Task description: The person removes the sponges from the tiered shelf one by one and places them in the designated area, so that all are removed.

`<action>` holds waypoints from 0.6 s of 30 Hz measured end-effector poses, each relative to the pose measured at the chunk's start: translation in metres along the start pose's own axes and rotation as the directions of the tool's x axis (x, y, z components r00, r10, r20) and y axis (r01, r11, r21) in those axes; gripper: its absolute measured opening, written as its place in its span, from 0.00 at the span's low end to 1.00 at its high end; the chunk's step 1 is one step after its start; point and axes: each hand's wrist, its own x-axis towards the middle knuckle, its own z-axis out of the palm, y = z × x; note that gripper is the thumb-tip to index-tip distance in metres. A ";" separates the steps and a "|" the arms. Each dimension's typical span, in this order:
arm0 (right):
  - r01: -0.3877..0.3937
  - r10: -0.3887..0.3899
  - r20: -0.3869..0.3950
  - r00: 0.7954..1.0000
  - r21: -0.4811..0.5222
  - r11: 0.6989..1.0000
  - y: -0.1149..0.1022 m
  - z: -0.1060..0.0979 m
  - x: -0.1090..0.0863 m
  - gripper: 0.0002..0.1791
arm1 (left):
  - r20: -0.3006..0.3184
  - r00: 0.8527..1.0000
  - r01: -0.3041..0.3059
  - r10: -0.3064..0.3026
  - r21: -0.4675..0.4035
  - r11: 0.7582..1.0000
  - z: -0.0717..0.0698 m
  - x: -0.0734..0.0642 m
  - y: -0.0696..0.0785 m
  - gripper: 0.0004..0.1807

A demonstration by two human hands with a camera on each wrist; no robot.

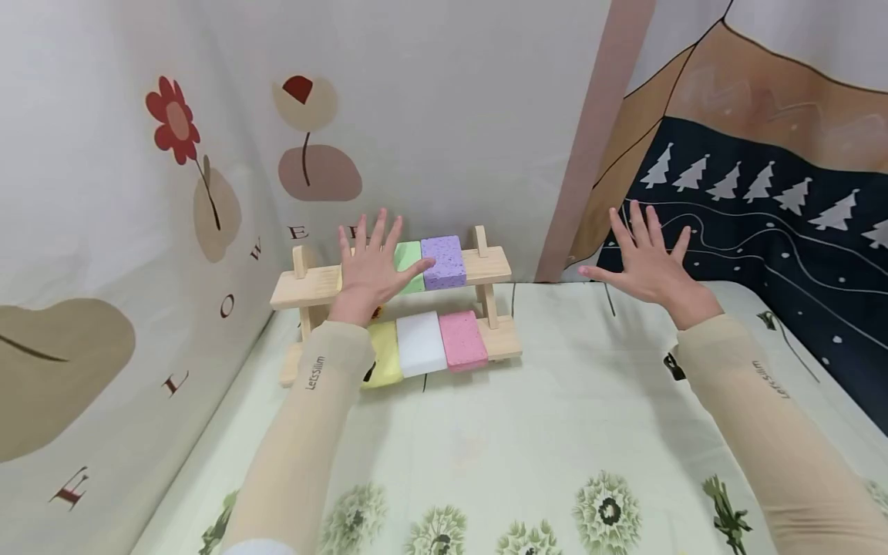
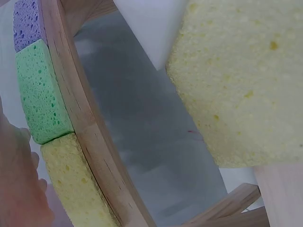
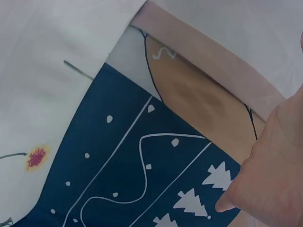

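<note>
Evidently, we had our left grip (image 1: 372,274) released, its fingers straight and fanned out over the upper tier of a wooden rack (image 1: 305,287). We could not tell whether it touched the rack or the sponges there. Just right of that grip, we saw a purple sponge (image 1: 444,262) on the upper tier, against a green sponge (image 2: 43,94) that the grip partly covered in the head view. In the left wrist view, an upper yellow sponge (image 2: 78,182) touched the green one, near our grip. Below the left grip, on the lower tier, we had a lower yellow sponge (image 1: 385,351) partly hidden by our left sleeve (image 1: 294,455), then a white sponge (image 1: 421,344) and a pink sponge (image 1: 463,341), side by side toward the right.

We held our right grip (image 1: 652,270) released too, fingers spread, well apart from the rack and to its right, before a dark panel (image 1: 735,208) printed with pale trees. We could not tell whether it touched that cloth. Left of this grip, a pinkish strip (image 1: 597,139) ran down; nearer us than both grips, we saw flower prints (image 1: 608,510) on the surface (image 1: 541,416).
</note>
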 end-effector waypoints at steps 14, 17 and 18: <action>0.025 -0.025 -0.004 1.000 0.028 0.999 -0.018 0.000 0.005 0.62 | -0.026 1.000 -0.014 0.014 0.020 1.000 -0.003 0.001 0.000 0.57; 0.031 -0.031 -0.003 1.000 0.037 0.999 -0.022 0.001 0.006 0.62 | -0.036 0.999 -0.016 0.017 0.014 1.000 -0.004 0.001 0.000 0.57; 0.035 -0.035 -0.006 0.999 0.039 0.999 -0.024 0.002 0.006 0.62 | -0.039 0.999 -0.018 0.018 0.012 1.000 -0.004 0.001 0.000 0.57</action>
